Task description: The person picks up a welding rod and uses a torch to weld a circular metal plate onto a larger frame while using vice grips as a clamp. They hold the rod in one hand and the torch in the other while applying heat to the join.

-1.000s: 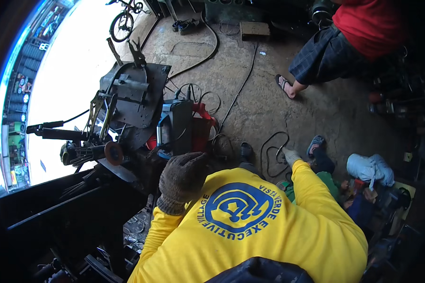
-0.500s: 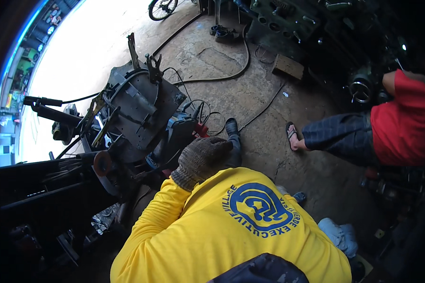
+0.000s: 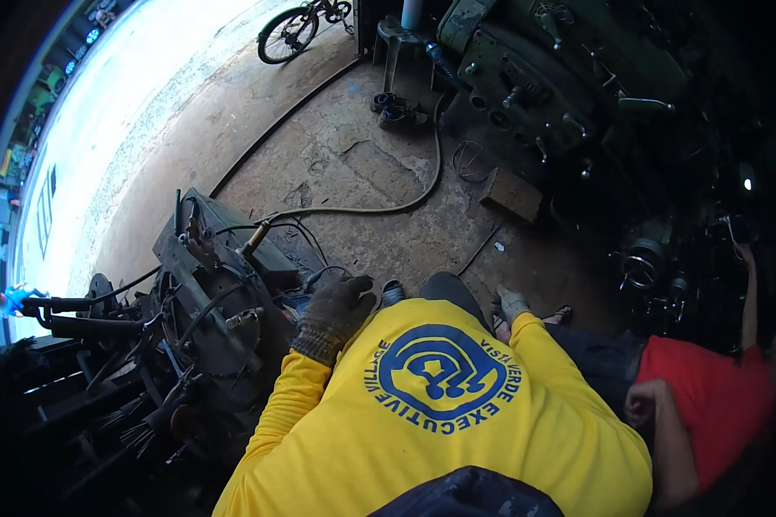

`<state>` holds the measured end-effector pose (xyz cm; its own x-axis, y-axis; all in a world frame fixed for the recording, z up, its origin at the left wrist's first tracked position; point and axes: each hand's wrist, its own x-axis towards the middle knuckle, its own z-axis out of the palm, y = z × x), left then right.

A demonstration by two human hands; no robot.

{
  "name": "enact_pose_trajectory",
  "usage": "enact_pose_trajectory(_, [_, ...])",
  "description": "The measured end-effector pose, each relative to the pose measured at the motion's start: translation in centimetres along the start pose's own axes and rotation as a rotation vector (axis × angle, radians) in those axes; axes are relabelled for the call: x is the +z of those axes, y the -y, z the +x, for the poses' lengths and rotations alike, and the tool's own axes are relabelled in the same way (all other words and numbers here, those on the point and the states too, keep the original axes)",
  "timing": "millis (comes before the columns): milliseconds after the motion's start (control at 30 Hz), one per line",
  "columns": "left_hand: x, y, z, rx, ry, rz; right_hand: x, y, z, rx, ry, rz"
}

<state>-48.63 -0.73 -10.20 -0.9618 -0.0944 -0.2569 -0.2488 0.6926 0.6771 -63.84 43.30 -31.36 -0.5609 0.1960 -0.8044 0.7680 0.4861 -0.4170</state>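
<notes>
My left hand (image 3: 334, 317), in a grey-brown knit glove, is in front of my yellow sleeve (image 3: 289, 388). Its fingers curl down and away, and what they hold, if anything, is hidden. Just left of it stands a dark metal assembly (image 3: 220, 310) with a round rim, rods and cables. My right hand (image 3: 512, 305), in a paler glove, reaches forward with its fingers stretched out beside my dark-trousered knee (image 3: 453, 293). Nothing shows in it. My yellow shirt (image 3: 457, 448) with a blue round print fills the lower middle.
At right, a person in a red shirt (image 3: 698, 405) has one arm raised toward a dark green machine (image 3: 526, 95) with levers. A hose (image 3: 379, 209) curves over the concrete floor. A rectangular block (image 3: 510, 195), a stool (image 3: 397, 34) and a bicycle (image 3: 293, 34) stand farther off.
My view has shifted. My left hand has turned from pointing right to forward. My right hand has come into plain sight. The person in red appears lower, one arm raised.
</notes>
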Motion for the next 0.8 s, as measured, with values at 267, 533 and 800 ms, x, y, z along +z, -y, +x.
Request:
enact_pose_trajectory(267, [-4.1, 2.1, 3.8, -0.789, 0.164, 0.024, 0.2, 6.5, 15.4, -0.049, 0.223, -0.998])
enact_pose_trajectory(533, [-7.0, 2.0, 15.0, -0.779, -0.073, -0.248, 4.7, 40.3, 19.7, -0.201, 0.189, -0.911])
enact_pose_trajectory(800, [-13.3, 5.6, 23.1, -0.946, -0.121, -0.271, 17.3, 62.0, 30.1, -0.381, 0.374, -0.598])
